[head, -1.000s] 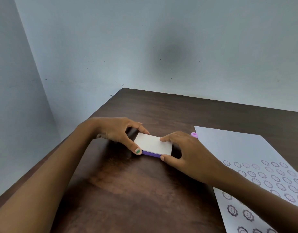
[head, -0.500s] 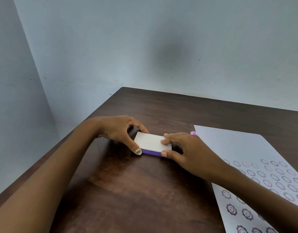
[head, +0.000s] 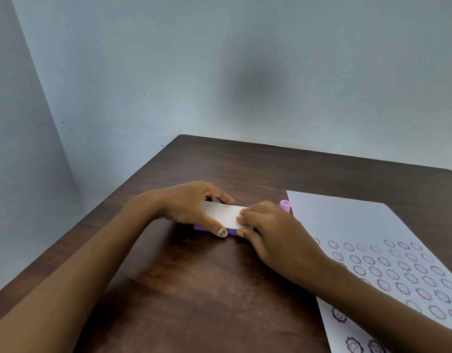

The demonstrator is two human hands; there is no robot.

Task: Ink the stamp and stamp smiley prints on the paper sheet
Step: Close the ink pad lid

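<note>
An ink pad (head: 223, 215) with a white lid and purple base lies flat on the dark wooden table (head: 207, 296). My left hand (head: 192, 206) grips its left end, thumb on the front edge. My right hand (head: 270, 233) holds its right end, fingers on top of the lid. A small pink stamp (head: 284, 205) stands just behind my right hand, at the paper's left corner. The white paper sheet (head: 352, 225) lies to the right, its lower part covered with several rows of purple smiley prints.
A pale blue wall corner stands behind and to the left of the table. The table's left edge runs diagonally close to my left forearm. Bare wood lies in front of the ink pad and behind it.
My right hand has slid further over the lid's right end, fingers curling on top. The ink pad and my left hand stay almost in place.
</note>
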